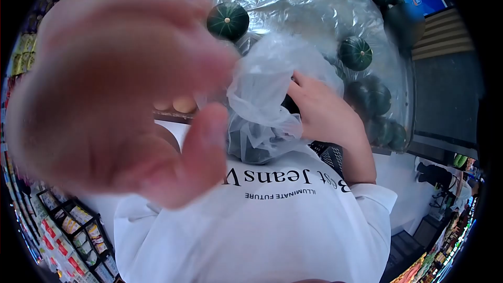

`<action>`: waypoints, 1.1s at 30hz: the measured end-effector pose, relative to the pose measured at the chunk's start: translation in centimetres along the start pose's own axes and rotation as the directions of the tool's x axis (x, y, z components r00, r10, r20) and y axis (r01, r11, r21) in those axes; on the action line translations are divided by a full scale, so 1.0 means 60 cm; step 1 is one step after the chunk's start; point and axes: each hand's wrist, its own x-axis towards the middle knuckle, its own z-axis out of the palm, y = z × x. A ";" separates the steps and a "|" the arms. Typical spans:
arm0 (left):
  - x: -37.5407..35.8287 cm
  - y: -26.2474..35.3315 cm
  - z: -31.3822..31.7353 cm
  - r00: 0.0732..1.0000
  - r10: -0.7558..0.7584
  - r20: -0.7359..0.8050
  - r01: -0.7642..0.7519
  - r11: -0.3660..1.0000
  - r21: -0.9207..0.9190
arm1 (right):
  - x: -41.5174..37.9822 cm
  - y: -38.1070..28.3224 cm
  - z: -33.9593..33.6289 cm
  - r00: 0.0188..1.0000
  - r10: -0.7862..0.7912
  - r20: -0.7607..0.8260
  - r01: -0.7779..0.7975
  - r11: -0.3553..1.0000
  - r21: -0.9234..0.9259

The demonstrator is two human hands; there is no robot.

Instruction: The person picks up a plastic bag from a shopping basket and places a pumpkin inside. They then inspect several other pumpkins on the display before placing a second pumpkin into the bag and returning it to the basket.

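My left hand (pixel 120 84) is raised close to the camera, large and blurred. Its fingers curve, the thumb stands apart, and nothing shows between them. In front of my chest, my right hand (pixel 325 110) grips a clear plastic bag (pixel 267 91), fingers partly tucked behind its folds. Something dark shows through the lower part of the bag; it may be a green squash, but the plastic blurs it. Just beyond the bag sits a dark green kabocha squash (pixel 227 21). Another kabocha squash (pixel 356 53) lies to the right of the bag.
Shiny plastic sheeting (pixel 309 0) covers the display stand. More green squashes (pixel 369 97) line its right side, and tan produce (pixel 183 105) lies at its near left. A black basket (pixel 330 154) is below my right wrist. Packed shelves (pixel 73 230) stand left; another person (pixel 437 175) is at far right.
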 end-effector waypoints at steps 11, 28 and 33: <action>-0.109 -0.085 0.126 0.118 -0.442 0.889 0.534 0.783 0.318 | 0.004 0.064 0.060 1.000 0.008 0.002 -0.008 0.937 0.348; -0.143 -0.015 0.097 0.436 -0.385 0.814 0.495 0.858 0.140 | -0.060 0.036 0.153 0.854 0.463 -0.236 0.149 0.217 0.965; -0.118 -0.001 0.089 0.024 -0.613 0.790 0.643 0.615 0.457 | -0.047 0.012 0.168 0.790 0.553 -0.265 0.109 0.299 0.948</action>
